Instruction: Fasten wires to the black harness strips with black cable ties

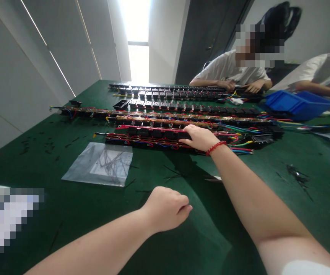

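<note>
Your right hand (200,138) lies over the nearest wired strips (156,133) on the surface (96,214), its grip unclear; your left hand (167,208) is fisted. Wires (147,139) already run lengthwise, though coloured ends (245,144) look unjoined.

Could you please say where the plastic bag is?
In the head view, the plastic bag lies left of centre, in front of the nearest wired strip.

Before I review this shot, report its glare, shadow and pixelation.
Head view: the window glares nearly white; same head view: a dark shadow crosses the green table beside the right arm; again head view: blocky pixels obscure the lower-left item.
</note>
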The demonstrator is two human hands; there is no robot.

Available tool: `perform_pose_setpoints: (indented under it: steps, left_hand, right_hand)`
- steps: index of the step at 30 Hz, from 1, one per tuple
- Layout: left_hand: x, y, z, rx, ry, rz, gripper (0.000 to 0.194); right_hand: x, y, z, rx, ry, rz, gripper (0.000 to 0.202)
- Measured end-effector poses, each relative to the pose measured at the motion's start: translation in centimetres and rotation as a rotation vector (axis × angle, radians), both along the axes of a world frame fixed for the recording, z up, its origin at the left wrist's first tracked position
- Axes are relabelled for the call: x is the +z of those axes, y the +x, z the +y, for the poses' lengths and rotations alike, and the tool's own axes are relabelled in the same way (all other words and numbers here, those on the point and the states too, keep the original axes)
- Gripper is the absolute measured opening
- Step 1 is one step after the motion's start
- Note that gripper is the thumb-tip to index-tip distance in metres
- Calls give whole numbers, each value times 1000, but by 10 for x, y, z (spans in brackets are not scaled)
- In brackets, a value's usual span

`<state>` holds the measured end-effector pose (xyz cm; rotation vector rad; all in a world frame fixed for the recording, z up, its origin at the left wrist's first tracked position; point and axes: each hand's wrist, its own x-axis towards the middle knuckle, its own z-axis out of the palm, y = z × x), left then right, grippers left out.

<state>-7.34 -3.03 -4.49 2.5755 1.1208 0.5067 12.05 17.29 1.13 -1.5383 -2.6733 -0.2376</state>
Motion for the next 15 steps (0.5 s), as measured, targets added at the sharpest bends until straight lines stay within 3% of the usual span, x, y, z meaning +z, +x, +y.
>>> perform_pose_setpoints:
  steps: [9, 15]
  left_hand:
    - [0, 1, 0, 2, -9, 15, 34]
    - [1, 1, 1, 1, -25, 28, 34]
  right_hand:
    - [0, -2, -3, -17, -69, 39, 67]
    - [1, -7, -8, 27, 30, 46, 54]
